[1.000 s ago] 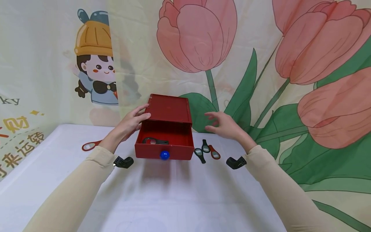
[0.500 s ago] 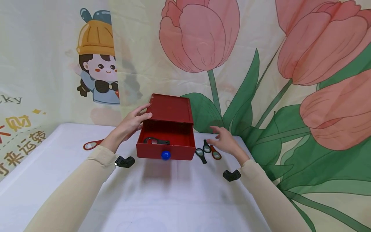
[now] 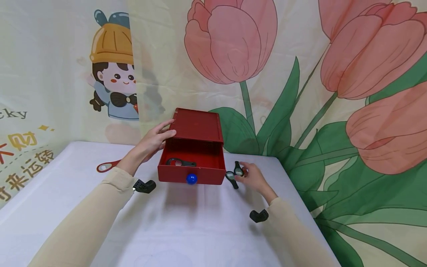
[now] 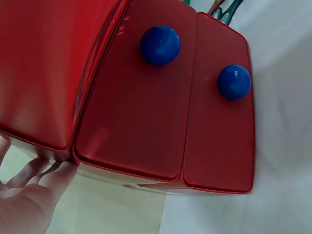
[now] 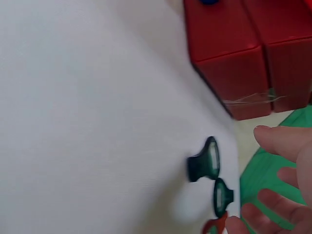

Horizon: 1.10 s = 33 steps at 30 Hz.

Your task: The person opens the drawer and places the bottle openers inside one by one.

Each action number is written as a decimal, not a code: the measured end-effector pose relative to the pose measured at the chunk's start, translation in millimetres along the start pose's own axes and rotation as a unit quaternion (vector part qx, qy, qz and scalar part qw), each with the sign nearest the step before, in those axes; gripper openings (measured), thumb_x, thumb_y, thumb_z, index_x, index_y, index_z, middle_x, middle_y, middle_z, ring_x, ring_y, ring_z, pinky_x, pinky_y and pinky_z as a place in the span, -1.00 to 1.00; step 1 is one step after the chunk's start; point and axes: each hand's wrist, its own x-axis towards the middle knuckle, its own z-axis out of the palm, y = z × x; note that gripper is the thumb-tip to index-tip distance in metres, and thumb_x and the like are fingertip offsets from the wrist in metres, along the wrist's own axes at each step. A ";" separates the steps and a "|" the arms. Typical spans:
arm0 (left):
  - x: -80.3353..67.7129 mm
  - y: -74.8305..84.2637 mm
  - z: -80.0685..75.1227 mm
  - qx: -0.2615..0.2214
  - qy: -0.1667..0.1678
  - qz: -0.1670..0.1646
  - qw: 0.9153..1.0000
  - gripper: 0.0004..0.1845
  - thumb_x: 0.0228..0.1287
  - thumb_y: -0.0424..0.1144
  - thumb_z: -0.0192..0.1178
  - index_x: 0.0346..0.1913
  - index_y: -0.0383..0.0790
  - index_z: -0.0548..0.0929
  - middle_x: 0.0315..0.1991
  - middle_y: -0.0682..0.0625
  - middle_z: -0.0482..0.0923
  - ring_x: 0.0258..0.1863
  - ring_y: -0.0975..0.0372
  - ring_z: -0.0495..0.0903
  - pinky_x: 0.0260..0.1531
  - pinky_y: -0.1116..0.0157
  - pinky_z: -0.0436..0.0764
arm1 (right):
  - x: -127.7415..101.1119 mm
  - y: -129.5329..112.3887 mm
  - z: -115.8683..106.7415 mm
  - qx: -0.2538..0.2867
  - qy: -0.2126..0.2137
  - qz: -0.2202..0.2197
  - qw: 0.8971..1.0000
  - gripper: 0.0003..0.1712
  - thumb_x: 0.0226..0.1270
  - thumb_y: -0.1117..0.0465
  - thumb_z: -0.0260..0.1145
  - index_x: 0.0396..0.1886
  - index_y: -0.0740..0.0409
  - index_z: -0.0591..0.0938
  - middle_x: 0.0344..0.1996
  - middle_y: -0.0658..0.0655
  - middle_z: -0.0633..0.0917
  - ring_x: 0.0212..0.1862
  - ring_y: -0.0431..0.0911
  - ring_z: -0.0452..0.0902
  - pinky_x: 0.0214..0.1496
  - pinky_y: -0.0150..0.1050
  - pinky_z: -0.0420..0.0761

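A red drawer box [image 3: 197, 124] stands on the table with its top drawer [image 3: 175, 174] pulled out by a blue knob side. My left hand [image 3: 151, 142] rests on the box's left side, fingers fairly straight, thumb at the top edge. Inside the drawer lies a black loop-ended tool [image 3: 188, 164]. To the right of the box, my right hand [image 3: 252, 177] hovers over a red loop-ended tool [image 5: 214, 225], fingers apart in the right wrist view. Two dark loop-ended tools [image 3: 231, 179] lie beside it. Their exact kind is unclear.
Another red loop-ended tool [image 3: 106, 167] lies left of the box, partly behind the left forearm. Two lower drawers with blue knobs [image 4: 234, 82] are shut. A white cloth [image 3: 200, 230] covers the table. A tulip-printed curtain [image 3: 233, 44] hangs behind.
My right hand has come down and slightly left from beside the box to the red loop-ended tool, which it now covers in the head view. My left hand stays on the box.
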 end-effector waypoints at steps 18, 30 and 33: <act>1.3 -0.9 -0.2 -0.009 0.000 -0.004 1.000 -0.19 0.61 0.02 0.14 0.75 0.09 0.02 0.73 -0.14 -0.03 0.65 -0.12 0.10 0.59 -0.21 0.16 | -0.6 12.4 33.9 -0.033 -0.013 0.044 0.998 -0.23 0.35 0.06 0.56 0.44 0.33 0.53 0.08 0.31 0.64 0.11 0.11 0.56 0.10 0.05 0.68; 1.1 -0.4 -1.1 -0.006 0.000 -0.006 1.000 -0.18 0.60 0.05 0.15 0.75 0.12 0.02 0.73 -0.12 -0.02 0.65 -0.11 0.09 0.58 -0.20 0.18 | 7.0 15.6 41.3 -0.062 -0.032 0.073 0.995 -0.32 0.38 0.06 0.55 0.41 0.21 0.61 0.01 0.23 0.58 0.10 0.11 0.44 0.05 0.03 0.61; 1.0 -0.8 -0.8 -0.006 0.000 -0.007 1.000 -0.18 0.60 0.04 0.15 0.75 0.12 0.02 0.73 -0.12 -0.02 0.65 -0.12 0.09 0.58 -0.20 0.18 | 6.4 16.7 38.7 -0.060 -0.043 0.064 0.995 -0.36 0.41 0.13 0.52 0.41 0.24 0.61 -0.04 0.23 0.58 0.03 0.07 0.44 0.04 -0.01 0.59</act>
